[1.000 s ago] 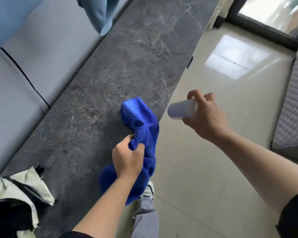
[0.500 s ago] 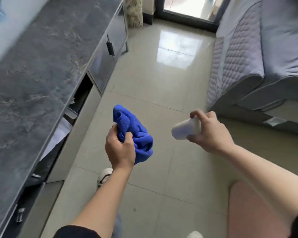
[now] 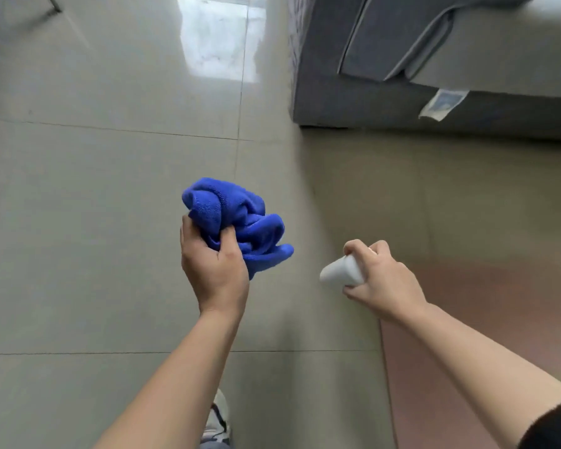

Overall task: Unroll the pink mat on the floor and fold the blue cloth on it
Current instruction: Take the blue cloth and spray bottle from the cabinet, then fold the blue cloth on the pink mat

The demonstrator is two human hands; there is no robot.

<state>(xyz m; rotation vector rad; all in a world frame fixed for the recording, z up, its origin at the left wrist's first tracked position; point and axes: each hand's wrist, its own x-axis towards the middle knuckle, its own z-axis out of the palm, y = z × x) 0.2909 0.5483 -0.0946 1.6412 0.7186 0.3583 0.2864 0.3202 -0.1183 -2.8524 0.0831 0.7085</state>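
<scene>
The step in hand looks like carrying the cloth over to the mat. To do it well, the left hand (image 3: 214, 270) should swing toward four o'clock until the bundle hangs over the mat. It should then let the cloth drop open rather than setting it down as a ball, because a crumpled towel has to be spread flat before it can be folded with even edges. The folding will need both hands, so the right one should first set down what it carries, off the mat.

The left hand is closed tight around the blue cloth (image 3: 240, 222). Thumb and fingers are sunk into the wad, which bulges out of the fist toward twelve and two o'clock and touches nothing else. The right hand (image 3: 382, 280) is wrapped around a white cylinder (image 3: 337, 273) whose rounded end points toward nine o'clock. I cannot tell what the cylinder is.

The pink mat (image 3: 450, 367) lies on the floor (image 3: 110, 189) at about five o'clock, under the right forearm. It looks flat where it shows, but it runs out of view, so I cannot say that all of it is unrolled. A shoe (image 3: 219, 422) shows at six o'clock. A grey sofa (image 3: 402, 102) stands at one o'clock, with a pale tag (image 3: 441, 105) hanging from it.
</scene>
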